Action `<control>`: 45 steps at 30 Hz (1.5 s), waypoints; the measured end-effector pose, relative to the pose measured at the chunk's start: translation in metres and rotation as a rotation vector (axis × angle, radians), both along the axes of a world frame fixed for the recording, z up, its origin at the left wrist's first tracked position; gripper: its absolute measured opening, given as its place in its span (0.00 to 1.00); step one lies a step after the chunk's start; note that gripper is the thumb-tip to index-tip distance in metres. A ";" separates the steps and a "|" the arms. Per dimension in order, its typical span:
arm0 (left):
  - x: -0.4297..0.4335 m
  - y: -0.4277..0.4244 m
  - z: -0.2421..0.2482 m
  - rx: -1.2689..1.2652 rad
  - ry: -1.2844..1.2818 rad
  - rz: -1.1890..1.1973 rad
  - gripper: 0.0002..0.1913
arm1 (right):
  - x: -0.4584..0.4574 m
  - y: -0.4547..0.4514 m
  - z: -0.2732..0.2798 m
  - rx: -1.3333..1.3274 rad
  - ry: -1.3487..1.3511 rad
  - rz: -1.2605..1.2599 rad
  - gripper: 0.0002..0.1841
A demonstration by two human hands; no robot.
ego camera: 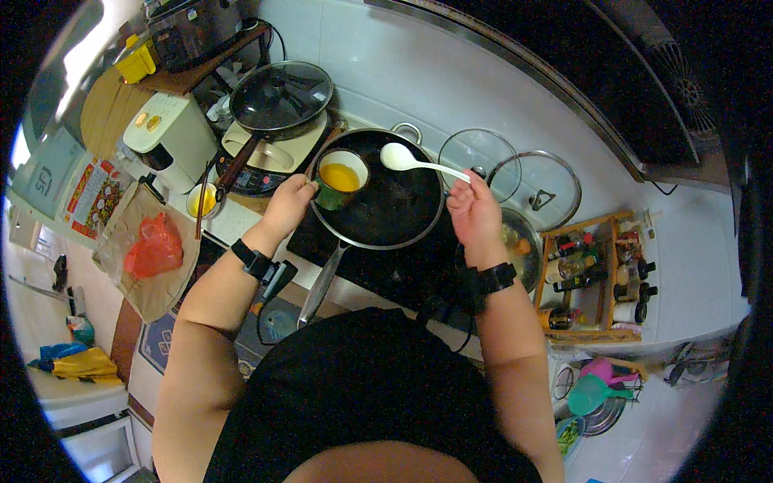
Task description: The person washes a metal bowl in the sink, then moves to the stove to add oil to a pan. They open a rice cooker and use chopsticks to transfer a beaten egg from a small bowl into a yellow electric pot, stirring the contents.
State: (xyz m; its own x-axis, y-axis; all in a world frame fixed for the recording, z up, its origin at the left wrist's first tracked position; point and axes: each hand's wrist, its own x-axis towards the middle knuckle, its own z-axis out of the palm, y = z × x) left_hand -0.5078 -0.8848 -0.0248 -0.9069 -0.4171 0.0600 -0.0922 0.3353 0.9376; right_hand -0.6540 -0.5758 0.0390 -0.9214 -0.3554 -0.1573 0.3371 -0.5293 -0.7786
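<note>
My left hand [294,201] grips a green enamel-style mug [333,198] with a pale inside. Yellow liquid [340,177], perhaps oil, lies in the mug, which is over the left part of a dark frying pan [386,211]. In my right hand [472,208] is the handle of a white spoon [398,157], its bowl above the pan's far side. The pan rests on a black stove top [392,268], and its metal handle [322,287] points toward me. I see no food in the pan.
Left of the pan, a lidded pan [281,99] stands on a cream appliance. A small bowl [202,200] with yellow contents and chopsticks sits nearby. Glass lids [480,151] lean at the wall. Right are another pan [522,241] holding food and a wooden rack [580,335] of bottles.
</note>
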 end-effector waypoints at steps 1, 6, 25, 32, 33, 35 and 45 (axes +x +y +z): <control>0.000 0.003 -0.003 0.032 -0.003 -0.009 0.11 | 0.008 -0.005 0.005 -0.005 0.083 0.069 0.11; -0.002 0.015 -0.002 0.047 -0.019 -0.059 0.11 | 0.041 -0.032 0.016 0.431 0.599 0.267 0.11; 0.014 -0.005 -0.010 0.028 -0.030 0.043 0.13 | 0.010 -0.048 -0.009 0.122 0.097 0.037 0.11; 0.025 -0.030 -0.023 0.185 -0.036 0.132 0.13 | 0.011 -0.053 -0.016 0.456 0.392 0.162 0.11; 0.027 -0.032 -0.024 0.221 0.001 0.132 0.13 | 0.009 -0.048 -0.017 0.475 0.402 0.160 0.11; 0.027 -0.032 -0.025 0.167 0.050 0.079 0.09 | 0.004 -0.037 -0.020 0.456 0.396 0.094 0.13; 0.013 0.000 0.001 0.139 -0.052 0.019 0.14 | -0.015 0.024 -0.012 0.002 -0.117 -0.117 0.11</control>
State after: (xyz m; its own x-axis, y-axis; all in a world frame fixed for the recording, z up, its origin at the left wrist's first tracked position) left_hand -0.4945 -0.8846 -0.0241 -0.8991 -0.4353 -0.0467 -0.1473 0.2004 0.9686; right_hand -0.6691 -0.5522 0.0270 -0.9319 -0.2465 -0.2662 0.3615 -0.5689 -0.7387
